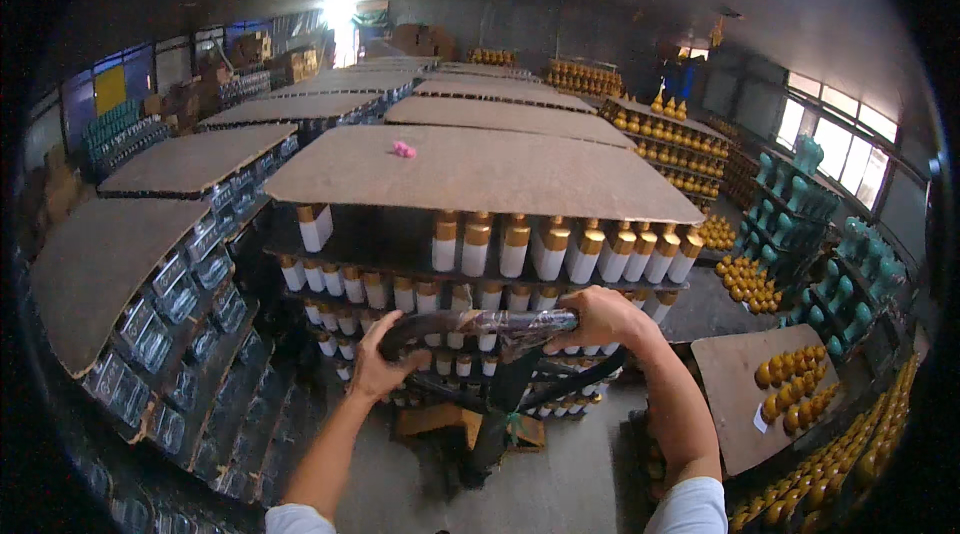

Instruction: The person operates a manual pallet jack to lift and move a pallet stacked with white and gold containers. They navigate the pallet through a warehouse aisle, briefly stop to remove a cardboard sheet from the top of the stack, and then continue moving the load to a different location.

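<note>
Two ends of the looped black handle are held: my left grip is curled round its left bend, my right grip clasped over the right, spread wide, I judge, for even leverage. It stands just before tiered white-and-gold bottles, upright between flat boards, probably so each layer sits level and steady.
</note>
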Available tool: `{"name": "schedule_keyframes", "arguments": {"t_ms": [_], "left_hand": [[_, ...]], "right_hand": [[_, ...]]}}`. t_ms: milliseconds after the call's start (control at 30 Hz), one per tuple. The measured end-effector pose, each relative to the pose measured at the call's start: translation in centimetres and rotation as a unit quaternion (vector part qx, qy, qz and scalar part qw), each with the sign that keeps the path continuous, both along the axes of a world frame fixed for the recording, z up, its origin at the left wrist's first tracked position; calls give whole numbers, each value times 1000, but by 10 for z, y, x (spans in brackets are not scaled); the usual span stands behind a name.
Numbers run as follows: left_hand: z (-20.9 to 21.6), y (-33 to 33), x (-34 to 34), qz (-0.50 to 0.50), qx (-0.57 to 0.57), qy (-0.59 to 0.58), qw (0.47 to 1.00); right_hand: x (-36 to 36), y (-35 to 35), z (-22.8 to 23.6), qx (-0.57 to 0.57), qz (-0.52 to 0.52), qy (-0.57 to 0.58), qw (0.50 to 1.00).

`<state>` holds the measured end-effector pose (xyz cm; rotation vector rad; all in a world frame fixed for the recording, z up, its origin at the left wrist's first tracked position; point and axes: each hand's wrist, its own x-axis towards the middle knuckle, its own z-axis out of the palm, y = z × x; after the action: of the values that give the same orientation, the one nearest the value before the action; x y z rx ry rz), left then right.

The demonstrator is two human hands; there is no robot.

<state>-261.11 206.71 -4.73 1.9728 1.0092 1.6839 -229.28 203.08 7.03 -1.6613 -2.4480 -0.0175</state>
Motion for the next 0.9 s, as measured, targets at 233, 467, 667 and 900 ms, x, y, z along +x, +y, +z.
{"name": "schedule_keyframes", "arguments": {"t_ms": [233, 467, 667, 900], "left_hand": [[102, 0, 44, -45, -39, 369, 927], [92, -58, 41, 48, 28, 366, 929], [50, -211, 18, 54, 120, 342, 931], [-33, -430, -42, 51, 223, 353, 907]], "right_hand": [[-7, 8, 10, -106, -33, 58, 992], [-12, -59, -13, 86, -51, 79, 992], [-37, -232, -47, 160, -54, 51, 984], [-87, -455, -147, 183, -25, 69, 980]]}}
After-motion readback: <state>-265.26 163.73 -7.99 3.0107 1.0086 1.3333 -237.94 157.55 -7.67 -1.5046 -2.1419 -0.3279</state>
